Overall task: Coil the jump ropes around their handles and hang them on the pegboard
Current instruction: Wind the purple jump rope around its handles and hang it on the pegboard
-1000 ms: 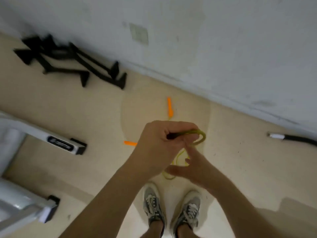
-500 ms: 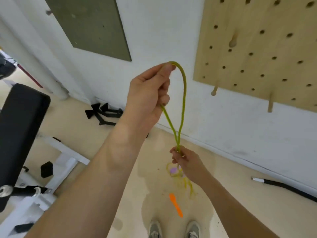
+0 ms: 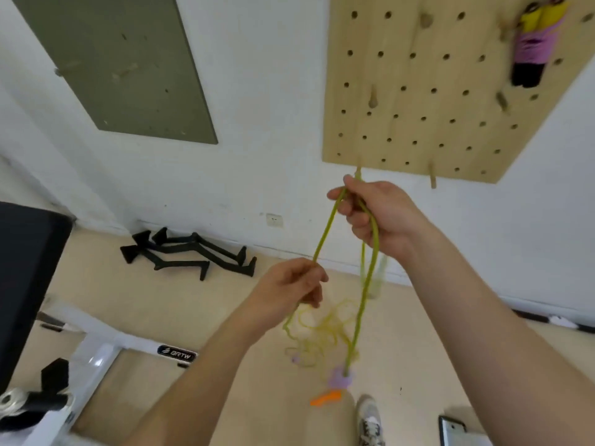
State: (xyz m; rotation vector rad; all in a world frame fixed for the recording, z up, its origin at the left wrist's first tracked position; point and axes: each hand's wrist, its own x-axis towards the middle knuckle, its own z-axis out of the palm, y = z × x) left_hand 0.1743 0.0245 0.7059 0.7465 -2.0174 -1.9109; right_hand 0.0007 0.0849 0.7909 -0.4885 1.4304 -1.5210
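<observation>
- Two bare hands hold one yellow-green jump rope point(image 3: 325, 233). The right hand point(image 3: 383, 217), the higher one, has its fingers curled round a bend in the rope, so two strands fall from that fist.
- The left hand point(image 3: 289, 284), lower and to the left, is closed round one of those strands. The rope runs straight and taut between the two hands.
- Below the left hand the rope drops into a loose tangle of loops point(image 3: 322, 329) hanging above the floor. The other strand falls from the right hand to a purple handle point(image 3: 341, 378), blurred, low near the floor.
- The rope is uncoiled, so the step in hand looks like drawing it out and sorting the strands. Winding has not begun.
- The next move probably calls for freeing the tangle without pulling it into a knot. Then both handles need bringing together so the rope can be wrapped round them.
- The wooden pegboard point(image 3: 418, 101) is on the wall just above the right hand. A bare peg point(image 3: 433, 177) sticks out near its lower edge.
- A coiled rope point(image 3: 531, 43), yellow, purple and black, already hangs at the board's upper right.
- On the floor are black push-up bars point(image 3: 190, 252) by the wall. An orange object point(image 3: 325, 398) and a shoe point(image 3: 370, 420) lie below the rope.
</observation>
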